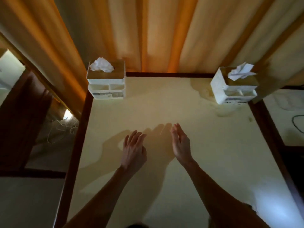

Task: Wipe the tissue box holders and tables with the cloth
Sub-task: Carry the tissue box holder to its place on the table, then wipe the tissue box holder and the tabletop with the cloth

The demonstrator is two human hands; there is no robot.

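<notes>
Your two bare forearms reach in from the bottom edge over the cream-topped desk with a dark wooden rim, and both hands hover side by side above its middle. Your left hand is palm down with its fingers straight and slightly spread, holding nothing. Your right hand is turned on edge, palm facing the left hand, its fingers extended and together, also holding nothing. Both cast soft shadows on the desk just ahead of them and to the left. No cloth shows in either hand. At the far left corner of the desk stands the white plastic tissue box holder with a tan lid, a crumpled white tissue poking from its slot and small open compartments along its front. At the far right corner stands a second white tissue box holder, turned at an angle, its own white tissue sticking up. Faint stains mark the desk near that right holder. Orange pleated curtains hang behind the desk, and a tangle of pale cord lies on the floor to the left.
</notes>
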